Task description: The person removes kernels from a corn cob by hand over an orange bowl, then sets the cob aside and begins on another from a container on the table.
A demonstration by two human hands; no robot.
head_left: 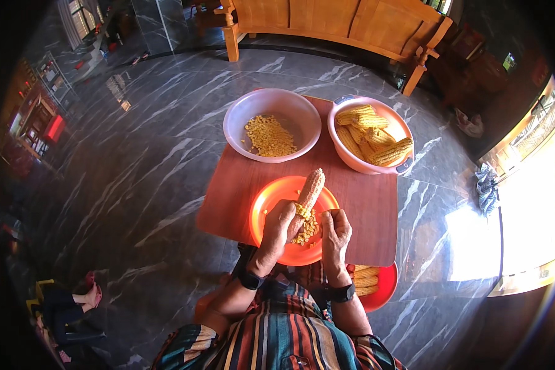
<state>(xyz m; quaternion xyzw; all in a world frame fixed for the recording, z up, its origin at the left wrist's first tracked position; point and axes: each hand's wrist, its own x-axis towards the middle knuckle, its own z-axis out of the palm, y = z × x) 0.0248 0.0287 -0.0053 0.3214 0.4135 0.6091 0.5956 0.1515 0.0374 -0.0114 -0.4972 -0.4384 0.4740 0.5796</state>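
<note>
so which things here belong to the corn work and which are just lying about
In the work:
mostly bare cob in the left hand
orange basin, loose kernels
pale basin, more kernels
pink basin, corn ears
red basin, more ears
table

Lying about:
wooden bench
bag-like bundle, right side

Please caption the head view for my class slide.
The left hand holds a partly stripped corn cob above loose kernels in an orange basin, the right hand close by.

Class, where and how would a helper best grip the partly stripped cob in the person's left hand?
Probably around the cob at its bare upper end, coming from the far side: that narrow end sticks out past the left hand, pointing away from the person.
</note>
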